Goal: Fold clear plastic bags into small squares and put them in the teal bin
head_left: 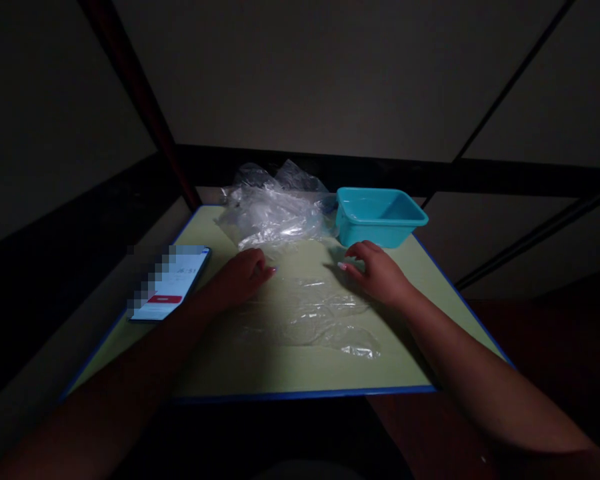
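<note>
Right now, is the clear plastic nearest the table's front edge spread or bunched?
Spread: the clear plastic lies flat but wrinkled across the table, whose colour shows through.

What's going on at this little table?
Someone's bare left hand and right hand are at the far part of a thin clear plastic piece spread on the table. The right hand is open; whether the left grips anything is too dim to tell. Beyond lies a crumpled plastic pile, with a turquoise bin to its right. A lit phone lies on the left.
</note>
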The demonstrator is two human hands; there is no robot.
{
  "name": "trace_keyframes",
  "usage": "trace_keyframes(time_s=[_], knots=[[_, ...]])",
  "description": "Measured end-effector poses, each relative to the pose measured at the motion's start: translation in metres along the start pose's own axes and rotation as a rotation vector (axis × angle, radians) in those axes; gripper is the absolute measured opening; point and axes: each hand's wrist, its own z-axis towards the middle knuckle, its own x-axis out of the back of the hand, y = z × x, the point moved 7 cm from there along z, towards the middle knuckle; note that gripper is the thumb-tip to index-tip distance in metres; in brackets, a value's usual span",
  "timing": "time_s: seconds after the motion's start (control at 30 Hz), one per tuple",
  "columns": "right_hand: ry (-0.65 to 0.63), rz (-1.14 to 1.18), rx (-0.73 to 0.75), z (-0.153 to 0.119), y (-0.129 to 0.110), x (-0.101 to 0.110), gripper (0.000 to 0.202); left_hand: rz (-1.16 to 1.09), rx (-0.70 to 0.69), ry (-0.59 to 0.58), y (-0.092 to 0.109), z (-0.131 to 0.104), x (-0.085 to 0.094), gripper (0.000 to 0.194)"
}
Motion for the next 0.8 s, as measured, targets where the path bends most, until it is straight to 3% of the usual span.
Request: trace_keyframes(time_s=[0.1, 0.23, 0.3, 0.37, 0.47, 0.8], knots=[[0.015, 0.11, 0.238, -0.014, -0.039, 0.012, 0.022, -0.061, -0.013, 0.11, 0.005, 0.0, 0.011, 0.029], [-0.282, 0.245, 0.626, -0.051, -0.099, 0.009, 0.03, -0.184, 0.042, 0.241, -0.001, 0.0, 0.022, 0.033], [-0.45, 0.237, 0.715, -0.068, -0.115, 0.001, 0.035, -0.264, 0.06, 0.29, -0.005, 0.0, 0.025, 0.035], [-0.566, 0.21, 0.737, -0.078, -0.119, -0.008, 0.041, -0.336, 0.065, 0.32, -0.009, 0.0, 0.026, 0.039], [-0.644, 0.171, 0.731, -0.082, -0.115, -0.018, 0.045, -0.401, 0.068, 0.328, -0.01, 0.0, 0.025, 0.046], [-0.661, 0.1, 0.718, -0.083, -0.112, -0.032, 0.03, -0.283, -0.072, 0.265, 0.011, -0.005, 0.017, 0.036]])
